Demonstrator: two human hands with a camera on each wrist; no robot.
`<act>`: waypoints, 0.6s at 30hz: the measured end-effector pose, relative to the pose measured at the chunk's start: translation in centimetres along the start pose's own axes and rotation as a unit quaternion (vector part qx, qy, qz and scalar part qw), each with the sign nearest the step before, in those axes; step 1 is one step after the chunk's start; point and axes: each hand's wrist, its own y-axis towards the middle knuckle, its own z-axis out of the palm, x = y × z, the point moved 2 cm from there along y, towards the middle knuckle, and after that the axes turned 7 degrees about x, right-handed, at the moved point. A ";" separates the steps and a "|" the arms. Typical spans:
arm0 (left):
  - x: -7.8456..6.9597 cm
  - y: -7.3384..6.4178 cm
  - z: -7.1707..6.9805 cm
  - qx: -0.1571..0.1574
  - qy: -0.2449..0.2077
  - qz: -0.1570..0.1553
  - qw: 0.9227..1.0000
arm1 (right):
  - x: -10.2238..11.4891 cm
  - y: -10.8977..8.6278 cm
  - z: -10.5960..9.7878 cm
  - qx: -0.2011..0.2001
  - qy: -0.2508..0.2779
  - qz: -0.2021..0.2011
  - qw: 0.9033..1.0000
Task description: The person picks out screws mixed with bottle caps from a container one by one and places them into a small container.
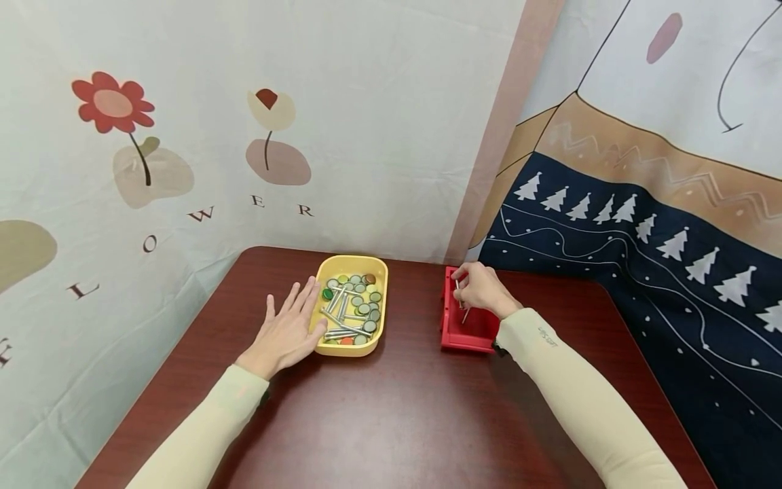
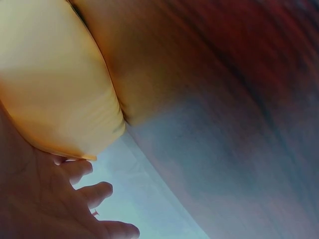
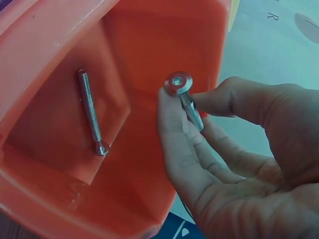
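My right hand (image 1: 487,291) is over the red bin (image 1: 455,339) and pinches a silver bolt between thumb and fingers. In the right wrist view this bolt (image 3: 178,83) shows a round flat head with a hex socket, and its shank slants down behind the fingertips. A second bolt (image 3: 90,112) lies on the bin floor. My left hand (image 1: 286,337) has its fingers straight and spread along the left side of the yellow tray (image 1: 348,351), thumb at the rim. Inside the tray are several long bolts (image 1: 343,300) and several round caps (image 1: 374,297), mostly greyish, some green, orange or brown.
Both containers stand toward the back of a dark red-brown table (image 1: 379,421), with bare tabletop between them. A pale curtain (image 1: 379,136) printed with flowers hangs behind the table. At the right hangs a navy cloth (image 1: 611,238) with white trees.
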 end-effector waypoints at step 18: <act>0.0 0.1 0.0 0.002 0.000 -0.001 1.000 | -5.8 5.8 2.3 0.036 -0.034 0.028 0.998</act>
